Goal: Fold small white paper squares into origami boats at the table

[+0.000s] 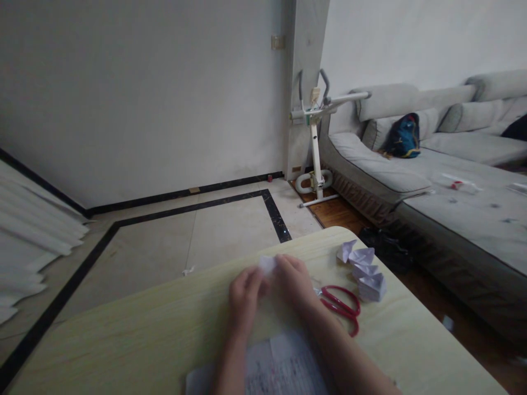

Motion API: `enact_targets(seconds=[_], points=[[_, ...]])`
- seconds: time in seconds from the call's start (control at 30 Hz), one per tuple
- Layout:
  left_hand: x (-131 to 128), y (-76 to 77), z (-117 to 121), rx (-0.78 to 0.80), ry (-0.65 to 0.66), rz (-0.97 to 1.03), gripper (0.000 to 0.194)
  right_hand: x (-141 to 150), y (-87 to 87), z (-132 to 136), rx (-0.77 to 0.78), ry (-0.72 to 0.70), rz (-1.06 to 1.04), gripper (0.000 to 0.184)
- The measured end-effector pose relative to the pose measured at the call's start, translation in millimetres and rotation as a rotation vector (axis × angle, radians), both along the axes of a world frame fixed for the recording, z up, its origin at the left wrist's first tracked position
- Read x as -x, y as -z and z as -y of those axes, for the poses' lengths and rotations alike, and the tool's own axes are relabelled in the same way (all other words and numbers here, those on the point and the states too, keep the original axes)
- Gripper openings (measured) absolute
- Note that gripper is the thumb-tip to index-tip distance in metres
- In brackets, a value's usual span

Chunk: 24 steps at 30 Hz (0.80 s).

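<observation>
Both my hands meet over the middle of a pale wooden table [123,334]. My left hand [244,299] and my right hand [294,280] pinch a small piece of white paper [267,264] between their fingertips; the fingers are closed on it. Below my forearms lies a sheet of printed paper [284,365] with red marks. Red-handled scissors [341,307] lie on the table just right of my right hand. Beyond them sit several folded white paper shapes [364,271].
A grey sofa [453,181] with a blue backpack [404,137] stands at the right. A white exercise machine [315,142] stands by the wall corner. Tiled floor with a black border lies beyond the table. White slats [28,230] show at the far left.
</observation>
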<state>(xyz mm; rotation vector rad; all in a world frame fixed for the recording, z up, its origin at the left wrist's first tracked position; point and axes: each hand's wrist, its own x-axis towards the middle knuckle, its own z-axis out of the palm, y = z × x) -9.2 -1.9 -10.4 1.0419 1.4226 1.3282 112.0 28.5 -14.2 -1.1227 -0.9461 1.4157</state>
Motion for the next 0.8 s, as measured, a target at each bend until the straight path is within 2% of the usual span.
enact_targets(seconds=[0.3,0.6,0.8], points=[[-1.7,-2.3,0.3,0.003,0.009,-0.018,0.030,0.3,-0.3,-2.4,0.024,0.065,-0.075,0.039],[-1.0,-1.0,-1.4,-0.016,-0.006,-0.102,0.029,0.2,-10.6,4.6,-0.077,-0.052,0.215,0.034],[-0.2,0.8,-0.8,-0.028,0.020,-0.093,0.033,-1.0,-13.0,4.5,-0.115,-0.075,0.299,0.036]])
